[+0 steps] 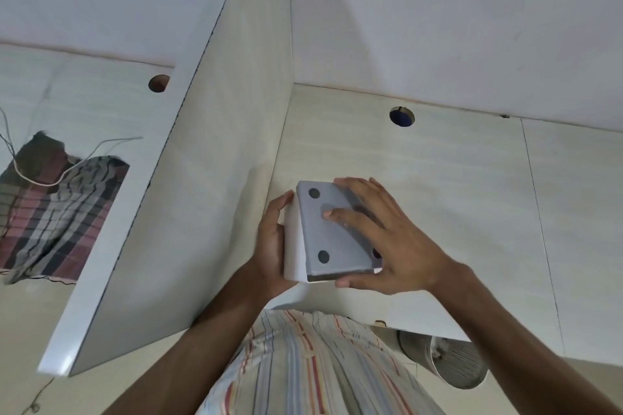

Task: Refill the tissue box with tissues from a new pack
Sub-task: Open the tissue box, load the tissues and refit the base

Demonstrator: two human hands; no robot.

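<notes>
We hold the tissue box (332, 232) upside down over the bench (472, 205), close to our body and just beside the upright divider panel (215, 178). Its grey base plate, with dark round feet at the corners, faces up at us — presumably because the box refills from underneath, so the base has to come off or open first. The tilt brings that plate toward our eyes.

Our left hand (269, 246) wraps the white side wall, its fingers (281, 204) curled around the far edge and clamped enough to steady the box. Our right hand (384, 239) lies spread across the base plate: the fingers are splayed fairly wide, the tips pressing flat on the grey surface, while the thumb hooks under the near corner. This looks like a grip for sliding or prying the plate rather than carrying the box.

No new pack of tissues is in view — we cannot tell where it lies. A striped cloth (57, 212) sits well apart on the left.
</notes>
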